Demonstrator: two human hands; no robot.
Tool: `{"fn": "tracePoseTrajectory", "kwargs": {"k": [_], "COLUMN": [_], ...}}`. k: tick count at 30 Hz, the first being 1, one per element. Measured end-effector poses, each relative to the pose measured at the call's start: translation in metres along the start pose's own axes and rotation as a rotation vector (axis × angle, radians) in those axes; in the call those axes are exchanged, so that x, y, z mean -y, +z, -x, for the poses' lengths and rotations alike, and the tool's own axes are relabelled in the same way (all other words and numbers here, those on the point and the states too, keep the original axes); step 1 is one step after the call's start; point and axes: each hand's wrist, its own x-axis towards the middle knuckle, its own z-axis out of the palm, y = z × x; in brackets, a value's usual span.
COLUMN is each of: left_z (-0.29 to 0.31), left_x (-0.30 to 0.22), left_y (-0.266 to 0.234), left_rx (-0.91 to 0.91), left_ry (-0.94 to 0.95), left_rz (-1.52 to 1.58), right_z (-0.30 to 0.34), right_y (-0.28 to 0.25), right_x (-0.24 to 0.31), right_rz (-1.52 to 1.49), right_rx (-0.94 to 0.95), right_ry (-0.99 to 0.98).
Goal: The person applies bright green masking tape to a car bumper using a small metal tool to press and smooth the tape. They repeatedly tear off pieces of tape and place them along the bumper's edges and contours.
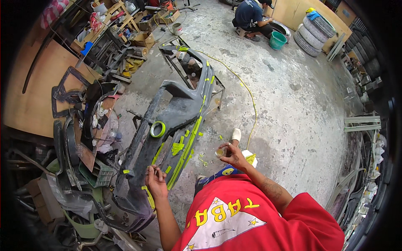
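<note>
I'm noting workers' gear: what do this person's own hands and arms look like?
The left hand and right hand are ungloved, the left forearm bare. The right forearm, also bare, carries a dark tattoo; a short red T-shirt sleeve covers the upper right arm.

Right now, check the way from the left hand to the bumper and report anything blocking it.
Nothing visible stands between the left hand and the dark bumper. The green tape roll sits farther along the bumper, beyond the fingertips.
</note>
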Motion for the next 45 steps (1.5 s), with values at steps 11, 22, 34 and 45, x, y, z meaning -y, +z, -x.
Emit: {"fn": "tracePoseTrajectory", "kwargs": {"k": [11, 22, 34, 45], "left_z": [-0.076, -0.141, -0.249, -0.327], "left_x": [0.082, 0.125, 0.138, 0.136], "left_y": [0.181, 0.313, 0.387, 0.396], "left_rx": [0.035, 0.089, 0.157, 0.009], "left_ry": [-0.068, -0.087, -0.124, -0.089], "left_rz": [-0.106, -0.064, -0.049, -0.118], "right_z": [-0.108, -0.188, -0.239, -0.368], "right_y": [-0.174, -0.299, -0.345, -0.359], "right_x": [-0.031, -0.022, -0.011, 0.008], "right_rz": [-0.157, -0.170, -0.077, -0.060], "right_rx": [-0.036, -0.142, -0.212, -0.108], "right_ry": [0.101, 0.136, 0.163, 0.166]}}
